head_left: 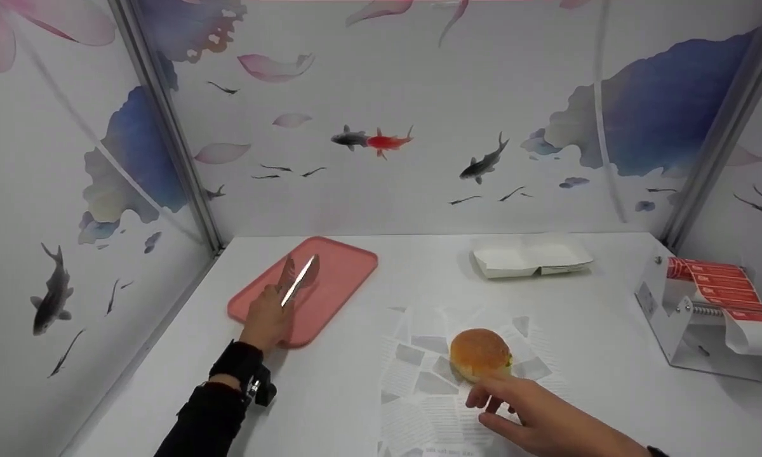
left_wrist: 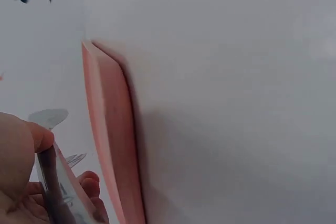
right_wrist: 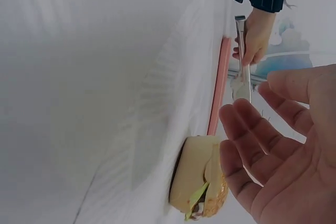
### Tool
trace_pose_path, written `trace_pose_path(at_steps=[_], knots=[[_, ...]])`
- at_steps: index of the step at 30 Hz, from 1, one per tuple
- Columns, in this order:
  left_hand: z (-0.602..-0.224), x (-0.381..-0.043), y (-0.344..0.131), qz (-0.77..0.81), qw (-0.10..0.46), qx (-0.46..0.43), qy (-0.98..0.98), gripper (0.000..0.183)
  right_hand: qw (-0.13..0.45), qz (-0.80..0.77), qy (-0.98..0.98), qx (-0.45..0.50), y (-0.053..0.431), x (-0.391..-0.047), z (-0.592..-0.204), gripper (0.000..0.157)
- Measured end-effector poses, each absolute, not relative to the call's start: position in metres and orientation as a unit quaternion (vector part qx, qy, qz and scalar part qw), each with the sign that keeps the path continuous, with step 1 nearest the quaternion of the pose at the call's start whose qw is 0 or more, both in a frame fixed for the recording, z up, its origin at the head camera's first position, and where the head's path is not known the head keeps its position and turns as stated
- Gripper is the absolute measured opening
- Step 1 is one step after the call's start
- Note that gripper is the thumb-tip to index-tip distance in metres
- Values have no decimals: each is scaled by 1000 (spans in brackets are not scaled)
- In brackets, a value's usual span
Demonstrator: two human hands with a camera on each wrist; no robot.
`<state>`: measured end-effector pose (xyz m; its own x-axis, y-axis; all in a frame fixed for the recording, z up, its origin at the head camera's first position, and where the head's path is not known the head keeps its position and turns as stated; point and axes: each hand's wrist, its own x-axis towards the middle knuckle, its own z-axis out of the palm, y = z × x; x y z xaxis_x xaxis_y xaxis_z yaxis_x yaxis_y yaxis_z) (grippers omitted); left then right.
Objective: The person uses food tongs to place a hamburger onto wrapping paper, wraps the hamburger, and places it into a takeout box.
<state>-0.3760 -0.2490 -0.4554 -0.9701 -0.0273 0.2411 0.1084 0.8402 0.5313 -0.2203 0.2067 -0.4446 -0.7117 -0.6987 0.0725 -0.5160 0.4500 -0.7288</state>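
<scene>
In the head view my left hand (head_left: pixel 268 318) grips a pair of metal tongs (head_left: pixel 300 280) above the pink tray (head_left: pixel 346 273). The tongs' ends point away from me, and their two arms stand apart. In the left wrist view, thumb and fingers lie on either side of the tongs (left_wrist: pixel 65 190), beside the raised tray rim (left_wrist: pixel 118 124). A burger (head_left: pixel 479 351) with a glossy brown bun sits on printed paper (head_left: pixel 419 409). My right hand (head_left: pixel 530 409) is just in front of it, fingers loosely bent and holding nothing. Green lettuce (right_wrist: pixel 197 195) shows at the burger's side in the right wrist view.
An open white food box (head_left: pixel 533 257) stands near the back wall. At the right edge is a metal dispenser (head_left: pixel 705 349) with a roll of red-and-white labels (head_left: pixel 727 285). Printed wall panels enclose the table on its left, back and right.
</scene>
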Motion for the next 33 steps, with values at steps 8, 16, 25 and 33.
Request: trace_pose_path(at_steps=[8, 16, 25, 33], knots=[[-464, -379, -262, -221, 120, 7, -968, 46, 181, -354, 861, -318, 223, -220, -452, 9], [-460, -379, -260, -208, 106, 2, -972, 51, 178, -323, 882, -294, 236, -220, -457, 8], [-452, -381, -265, -216, 20, 3, -976, 72, 183, -311, 888, -284, 240, -220, -459, 8], [-437, -370, -270, -234, -36, -15, -971, 87, 179, -303, 891, -287, 242, -221, -458, 7]])
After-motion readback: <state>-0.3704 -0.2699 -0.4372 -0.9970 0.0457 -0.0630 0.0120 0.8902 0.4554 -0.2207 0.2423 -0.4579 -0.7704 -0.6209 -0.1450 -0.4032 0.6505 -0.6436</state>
